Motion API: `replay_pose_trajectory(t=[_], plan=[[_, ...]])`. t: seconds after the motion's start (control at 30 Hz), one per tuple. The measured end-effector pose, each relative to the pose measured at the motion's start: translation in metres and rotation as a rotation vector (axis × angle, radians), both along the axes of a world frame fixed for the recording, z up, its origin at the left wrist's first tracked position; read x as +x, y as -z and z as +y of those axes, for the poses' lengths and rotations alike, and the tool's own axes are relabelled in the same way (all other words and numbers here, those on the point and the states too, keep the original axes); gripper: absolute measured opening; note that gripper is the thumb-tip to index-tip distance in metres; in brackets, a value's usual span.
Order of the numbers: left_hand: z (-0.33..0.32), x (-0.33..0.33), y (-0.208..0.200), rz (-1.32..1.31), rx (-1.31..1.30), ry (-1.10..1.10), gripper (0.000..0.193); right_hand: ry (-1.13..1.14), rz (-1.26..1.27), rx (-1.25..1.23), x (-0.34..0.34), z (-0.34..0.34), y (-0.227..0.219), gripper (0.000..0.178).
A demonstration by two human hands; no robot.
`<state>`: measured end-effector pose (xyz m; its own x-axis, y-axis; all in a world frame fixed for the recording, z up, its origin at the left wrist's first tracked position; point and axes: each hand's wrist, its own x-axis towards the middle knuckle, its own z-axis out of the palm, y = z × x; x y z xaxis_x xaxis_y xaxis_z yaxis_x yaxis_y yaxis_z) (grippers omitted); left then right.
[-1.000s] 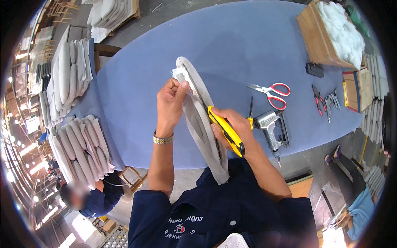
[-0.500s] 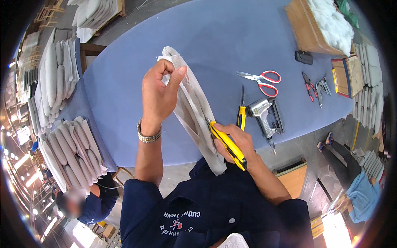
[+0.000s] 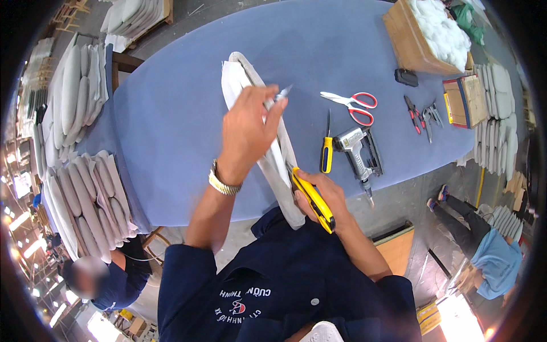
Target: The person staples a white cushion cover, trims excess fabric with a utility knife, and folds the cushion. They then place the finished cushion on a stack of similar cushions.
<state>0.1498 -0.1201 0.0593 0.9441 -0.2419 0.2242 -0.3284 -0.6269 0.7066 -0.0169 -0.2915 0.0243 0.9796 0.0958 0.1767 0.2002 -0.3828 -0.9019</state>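
Firstly, right hand (image 3: 329, 194): wrapped round one yellow utility knife (image 3: 313, 200), blade end at the cushion. Left hand (image 3: 248, 128): thumb and fingertips pinching one small pale scrap (image 3: 282, 93) (blurred; lower fingers hidden). One slim grey cushion (image 3: 280, 188), on edge between the hands, near end by the shirt (image 3: 273, 268) — judged light, soft, scarcely slippery; best held by its padded rim, clear of the blade. Beyond, on blue table (image 3: 171, 142): screwdriver (image 3: 326, 155), scissors (image 3: 360, 108), silver staple gun (image 3: 354, 149).
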Motion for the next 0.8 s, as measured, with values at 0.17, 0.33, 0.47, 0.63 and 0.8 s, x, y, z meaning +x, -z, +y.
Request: replay_pose_trajectory(t=[0.17, 0.33, 0.47, 0.63, 0.8], plan=[[0.007, -0.059, 0.021, 0.067, 0.322, -0.008, 0.037, -0.012, -0.032, 0.003, -0.003, 0.006, 0.004, 0.038], [0.009, -0.065, 0.008, 0.045, 0.379, 0.104, 0.035, -0.023, -0.07, 0.042, -0.004, 0.008, 0.007, 0.042], [0.006, -0.07, 0.009, 0.085, 0.384, 0.218, 0.029, -0.008, -0.09, 0.057, -0.006, 0.004, 0.008, 0.041], [0.0, -0.06, 0.015, 0.156, 0.331, 0.283, 0.025, -0.013, -0.068, 0.068, -0.005, -0.001, 0.005, 0.04], [-0.009, -0.059, 0.006, 0.194, 0.405, 0.261, 0.033, -0.092, -0.091, -0.017, -0.008, 0.001, 0.011, 0.042]])
